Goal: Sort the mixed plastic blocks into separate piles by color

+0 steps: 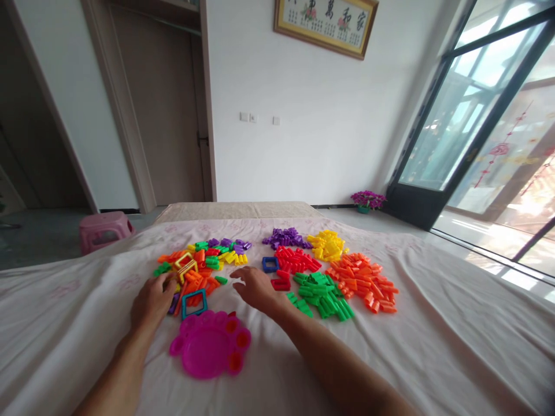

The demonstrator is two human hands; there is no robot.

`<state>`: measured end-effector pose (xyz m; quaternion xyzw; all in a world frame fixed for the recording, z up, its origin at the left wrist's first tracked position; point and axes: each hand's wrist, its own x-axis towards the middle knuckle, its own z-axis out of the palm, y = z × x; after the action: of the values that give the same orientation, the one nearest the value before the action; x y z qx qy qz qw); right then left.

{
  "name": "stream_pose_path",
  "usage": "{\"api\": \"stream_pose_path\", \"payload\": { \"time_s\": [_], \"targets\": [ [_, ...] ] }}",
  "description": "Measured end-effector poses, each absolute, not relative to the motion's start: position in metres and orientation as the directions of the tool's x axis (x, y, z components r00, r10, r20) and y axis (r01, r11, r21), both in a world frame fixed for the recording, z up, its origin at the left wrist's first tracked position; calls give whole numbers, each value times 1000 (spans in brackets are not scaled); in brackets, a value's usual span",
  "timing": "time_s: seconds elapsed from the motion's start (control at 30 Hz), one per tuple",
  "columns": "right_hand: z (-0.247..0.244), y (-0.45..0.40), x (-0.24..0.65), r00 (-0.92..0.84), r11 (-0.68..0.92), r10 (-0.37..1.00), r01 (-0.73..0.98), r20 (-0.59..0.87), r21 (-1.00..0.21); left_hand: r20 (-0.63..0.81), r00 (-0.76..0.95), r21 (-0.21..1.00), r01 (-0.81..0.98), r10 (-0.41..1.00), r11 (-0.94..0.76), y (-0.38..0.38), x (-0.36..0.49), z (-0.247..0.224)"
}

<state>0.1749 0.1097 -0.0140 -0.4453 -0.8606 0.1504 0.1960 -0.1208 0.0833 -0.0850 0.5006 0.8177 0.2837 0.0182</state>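
My left hand is at the left edge of a mixed pile of plastic building pieces, fingers curled against it; what they hold, if anything, is hidden. Between that pile and the red pieces, my right hand hovers with fingers apart and nothing in them. A small green piece lies left of its fingertips. Yellow square frames rest on the mixed pile, and a blue-teal square frame lies at its near side. Closest to me is a magenta paw-shaped tray with orange cups along its edge.
Sorted piles of green, orange, yellow and purple pieces lie to the right. A dark blue square frame sits beside the red ones. A pale cloth covers the table. A pink stool stands beyond its left side.
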Motion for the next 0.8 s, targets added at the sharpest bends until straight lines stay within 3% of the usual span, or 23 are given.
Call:
{"api": "stream_pose_path", "payload": {
  "time_s": [0.4, 0.63, 0.8],
  "targets": [
    [-34, 127, 136, -611, 637, 770, 751, 181, -176, 263, -491, 477, 815, 831, 330, 84, -123, -87],
    [7, 115, 208, -551, 547, 834, 817, 34, -184, 252, -483, 485, 813, 839, 322, 84, -123, -87],
    [44, 116, 267, -460, 453, 886, 886, -58, -100, 240, -497, 496, 801, 834, 335, 83, -121, -84]
  ]
}}
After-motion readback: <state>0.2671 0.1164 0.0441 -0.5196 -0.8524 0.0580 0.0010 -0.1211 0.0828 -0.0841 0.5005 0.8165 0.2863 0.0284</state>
